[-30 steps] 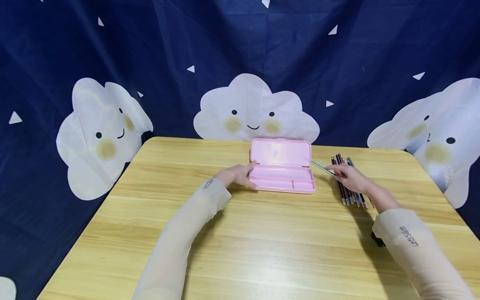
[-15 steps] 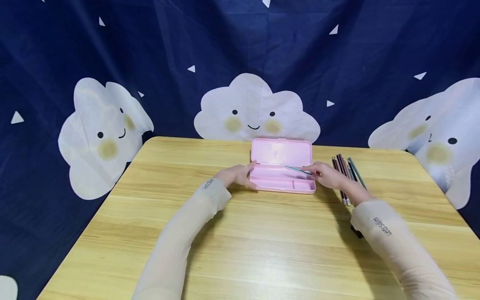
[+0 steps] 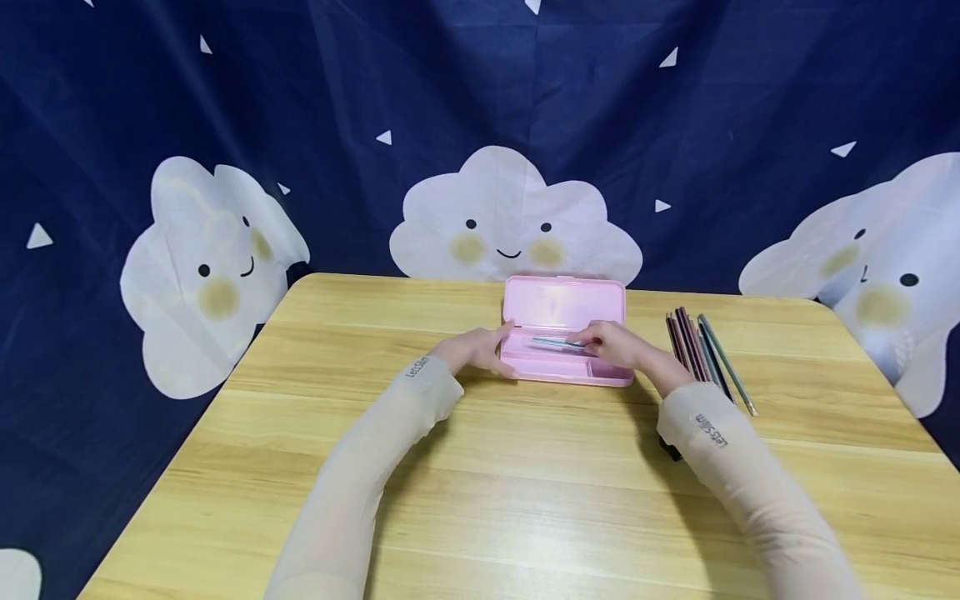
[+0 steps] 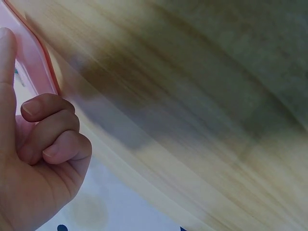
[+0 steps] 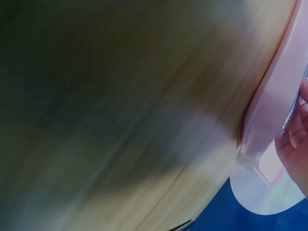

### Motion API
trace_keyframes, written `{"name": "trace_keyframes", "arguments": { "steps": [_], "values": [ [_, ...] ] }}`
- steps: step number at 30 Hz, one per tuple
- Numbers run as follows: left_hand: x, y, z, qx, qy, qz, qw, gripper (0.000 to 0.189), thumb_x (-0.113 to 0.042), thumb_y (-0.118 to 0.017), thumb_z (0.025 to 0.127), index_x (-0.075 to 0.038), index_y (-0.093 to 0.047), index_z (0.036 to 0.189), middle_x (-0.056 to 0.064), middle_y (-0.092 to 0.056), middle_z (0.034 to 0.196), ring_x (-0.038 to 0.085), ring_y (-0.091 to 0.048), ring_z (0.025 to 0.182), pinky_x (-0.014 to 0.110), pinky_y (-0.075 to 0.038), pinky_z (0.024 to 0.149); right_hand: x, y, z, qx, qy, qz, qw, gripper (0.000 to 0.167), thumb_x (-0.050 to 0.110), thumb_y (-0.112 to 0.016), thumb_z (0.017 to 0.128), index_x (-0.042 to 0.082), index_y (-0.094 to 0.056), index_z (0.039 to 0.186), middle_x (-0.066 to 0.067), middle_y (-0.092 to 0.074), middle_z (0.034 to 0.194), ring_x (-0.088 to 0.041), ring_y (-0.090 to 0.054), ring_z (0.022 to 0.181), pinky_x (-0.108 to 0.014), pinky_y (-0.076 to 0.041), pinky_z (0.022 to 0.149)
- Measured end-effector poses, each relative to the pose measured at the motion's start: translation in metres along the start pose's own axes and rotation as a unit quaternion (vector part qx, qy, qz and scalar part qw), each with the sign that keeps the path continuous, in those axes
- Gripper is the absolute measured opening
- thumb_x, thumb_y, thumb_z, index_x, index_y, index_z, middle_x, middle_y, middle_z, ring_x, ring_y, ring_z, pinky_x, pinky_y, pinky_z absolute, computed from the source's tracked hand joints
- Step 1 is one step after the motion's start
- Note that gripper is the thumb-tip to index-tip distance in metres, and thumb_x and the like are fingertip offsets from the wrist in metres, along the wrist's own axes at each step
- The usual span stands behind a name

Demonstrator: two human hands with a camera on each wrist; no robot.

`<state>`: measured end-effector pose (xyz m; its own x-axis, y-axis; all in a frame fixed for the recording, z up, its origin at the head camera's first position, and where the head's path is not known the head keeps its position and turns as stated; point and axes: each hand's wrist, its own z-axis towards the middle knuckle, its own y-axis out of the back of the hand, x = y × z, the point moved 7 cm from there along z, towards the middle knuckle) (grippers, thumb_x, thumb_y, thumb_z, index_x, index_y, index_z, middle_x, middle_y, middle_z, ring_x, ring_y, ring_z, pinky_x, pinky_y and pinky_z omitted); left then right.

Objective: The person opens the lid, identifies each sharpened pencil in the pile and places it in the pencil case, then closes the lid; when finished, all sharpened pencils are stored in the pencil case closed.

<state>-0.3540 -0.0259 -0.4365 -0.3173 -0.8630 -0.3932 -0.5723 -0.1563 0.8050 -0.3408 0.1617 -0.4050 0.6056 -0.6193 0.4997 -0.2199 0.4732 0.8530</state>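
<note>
A pink pencil case (image 3: pixel 564 303) lies with its lid up at the back of the table. My left hand (image 3: pixel 472 350) holds its left end, with thumb and index finger spread between the front corner and the hinge. In the left wrist view the other fingers (image 4: pixel 53 127) are curled beside the case wall (image 4: pixel 36 62). Over the long rear compartment, my right hand (image 3: pixel 609 342) pinches a light blue pencil (image 3: pixel 551 342), which lies lengthwise low within the case. The right wrist view catches only part of that hand (image 5: pixel 296 144) at the frame's edge.
Right of the case, several dark red and green-blue pencils (image 3: pixel 693 342) lie in a loose bundle, partly behind the right forearm. The wooden table (image 3: pixel 510 500) ends at the back against a navy curtain (image 3: pixel 337 100) with white clouds.
My right hand has moved left from the pencil bundle to the case, carrying the light blue pencil down into the rear compartment. My left hand has stayed at the case's left end.
</note>
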Motion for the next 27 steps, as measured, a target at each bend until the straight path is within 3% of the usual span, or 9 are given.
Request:
{"name": "trace_keyframes", "arguments": {
  "steps": [6,11,14,15,18,21,23,27],
  "values": [
    [-0.001,0.0,-0.001,-0.009,-0.003,-0.003,0.9999,0.107,-0.052,-0.069,0.073,-0.023,0.0,0.148,0.019,-0.027,0.146,0.026,-0.031,0.132,0.035,-0.025,0.108,0.002,-0.005,0.005,0.0,-0.009,0.02,0.9998,0.022,-0.014,-0.057,0.077,-0.007,-0.068,0.094,-0.014,-0.064,0.079,-0.027,-0.058,0.078,-0.039,-0.048,0.077],
    [-0.003,0.0,-0.004,-0.017,-0.011,0.01,0.9997,0.105,-0.052,-0.068,0.075,-0.021,0.001,0.148,0.02,-0.028,0.146,0.027,-0.031,0.132,0.035,-0.026,0.108,0.001,-0.009,0.006,0.025,-0.033,0.051,0.9978,0.022,-0.012,-0.056,0.08,-0.004,-0.069,0.094,-0.015,-0.065,0.083,-0.028,-0.058,0.082,-0.04,-0.048,0.079],
    [-0.003,0.0,-0.005,-0.016,-0.012,0.014,0.9997,0.105,-0.052,-0.068,0.075,-0.02,0.0,0.148,0.02,-0.028,0.145,0.027,-0.031,0.132,0.036,-0.026,0.108,-0.009,-0.014,0.008,0.038,-0.026,0.075,0.9961,0.023,-0.008,-0.056,0.081,0.002,-0.071,0.094,-0.01,-0.065,0.083,-0.023,-0.058,0.08,-0.038,-0.048,0.078],
    [-0.003,0.0,-0.005,-0.016,-0.012,0.014,0.9997,0.105,-0.052,-0.068,0.075,-0.02,0.0,0.148,0.02,-0.028,0.145,0.027,-0.031,0.132,0.036,-0.026,0.108,-0.021,-0.019,0.01,0.036,-0.008,0.094,0.9949,0.022,-0.003,-0.056,0.084,0.007,-0.072,0.095,-0.005,-0.065,0.082,-0.018,-0.057,0.079,-0.033,-0.048,0.077],
    [-0.004,0.0,-0.005,-0.012,-0.012,0.012,0.9998,0.105,-0.052,-0.067,0.075,-0.02,0.001,0.148,0.019,-0.028,0.146,0.027,-0.031,0.132,0.036,-0.026,0.108,-0.027,-0.021,0.011,0.038,0.008,0.091,0.9951,0.02,0.001,-0.058,0.085,0.01,-0.073,0.093,-0.003,-0.065,0.08,-0.015,-0.056,0.078,-0.03,-0.047,0.075],
    [-0.004,0.0,-0.005,-0.009,-0.012,0.011,0.9998,0.105,-0.053,-0.067,0.075,-0.02,0.001,0.148,0.018,-0.027,0.146,0.027,-0.031,0.132,0.036,-0.025,0.108,-0.023,-0.019,0.01,0.04,-0.003,0.081,0.9959,0.019,-0.002,-0.057,0.084,0.006,-0.073,0.092,-0.006,-0.065,0.081,-0.017,-0.057,0.078,-0.033,-0.047,0.076],
    [-0.004,0.0,-0.005,-0.008,-0.011,0.01,0.9999,0.105,-0.053,-0.067,0.075,-0.02,0.001,0.148,0.019,-0.027,0.146,0.027,-0.03,0.132,0.037,-0.025,0.108,-0.008,-0.015,0.008,0.048,-0.03,0.057,0.9968,0.02,-0.009,-0.055,0.081,-0.002,-0.071,0.092,-0.012,-0.064,0.082,-0.023,-0.057,0.079,-0.039,-0.047,0.077],
    [-0.001,0.0,-0.004,-0.011,-0.007,0.011,0.9999,0.105,-0.053,-0.067,0.075,-0.021,0.001,0.148,0.02,-0.027,0.146,0.028,-0.031,0.132,0.037,-0.025,0.108,0.0,-0.013,0.008,0.045,-0.05,0.052,0.9964,0.018,-0.011,-0.054,0.083,-0.007,-0.068,0.094,-0.017,-0.064,0.085,-0.026,-0.056,0.081,-0.038,-0.047,0.078]
  ]
}}
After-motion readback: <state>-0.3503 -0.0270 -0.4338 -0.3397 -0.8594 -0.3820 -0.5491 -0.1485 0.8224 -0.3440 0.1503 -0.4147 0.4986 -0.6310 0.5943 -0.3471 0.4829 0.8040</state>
